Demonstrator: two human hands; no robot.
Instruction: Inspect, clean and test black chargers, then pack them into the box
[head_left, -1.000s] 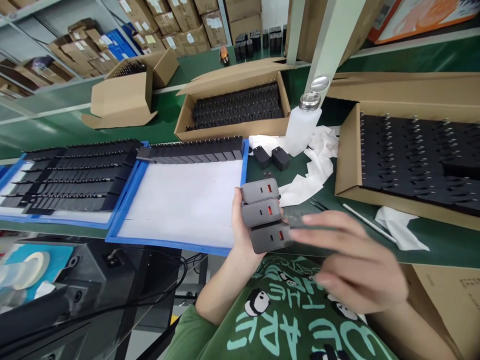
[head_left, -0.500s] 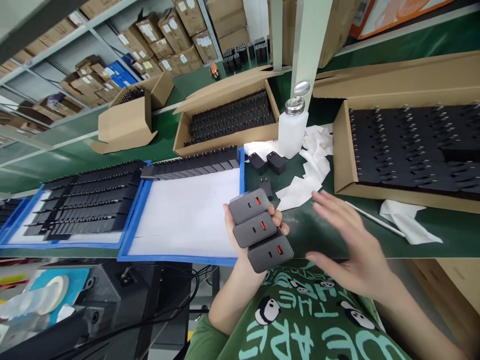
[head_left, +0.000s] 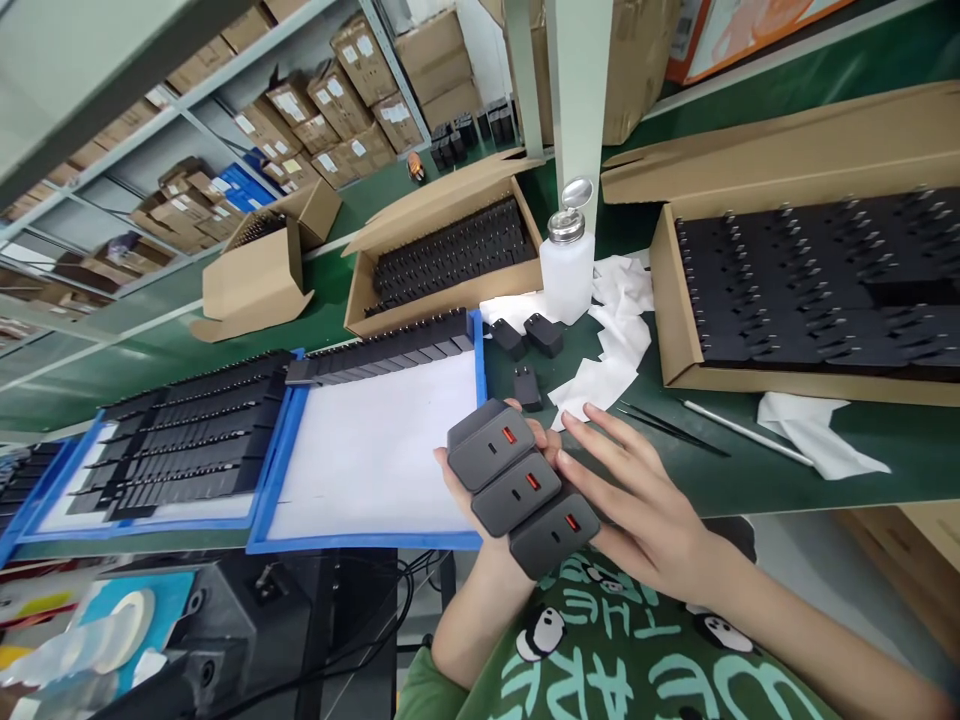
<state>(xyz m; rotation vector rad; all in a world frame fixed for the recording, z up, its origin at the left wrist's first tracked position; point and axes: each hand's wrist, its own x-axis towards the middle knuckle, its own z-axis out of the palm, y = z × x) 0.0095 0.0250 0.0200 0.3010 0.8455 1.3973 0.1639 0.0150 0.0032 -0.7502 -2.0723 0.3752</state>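
Note:
Three black chargers (head_left: 517, 492), stacked side by side, rest in my left hand (head_left: 457, 485). Their port faces, each with a red slot and a small dark slot, are turned up toward me. My left fingertips wrap round the far edge. My right hand (head_left: 645, 500) is beside the chargers with fingers stretched out and apart, its fingertips close to the chargers and the left fingers; whether they touch is unclear. Just beyond lie several loose chargers (head_left: 527, 388) with metal prongs, near a crumpled white cloth (head_left: 600, 380).
A blue-rimmed tray (head_left: 367, 545) has a row of chargers along its back. Another tray to its left is loaded. Cardboard boxes (head_left: 682, 378) of chargers stand behind and right. A white pump bottle (head_left: 568, 270), tweezers (head_left: 675, 430) and a white stick (head_left: 750, 435) are on the bench.
My right hand has moved left, from apart to right beside the chargers. The three chargers sit slightly lower and more tilted in view. The tweezers now show fully.

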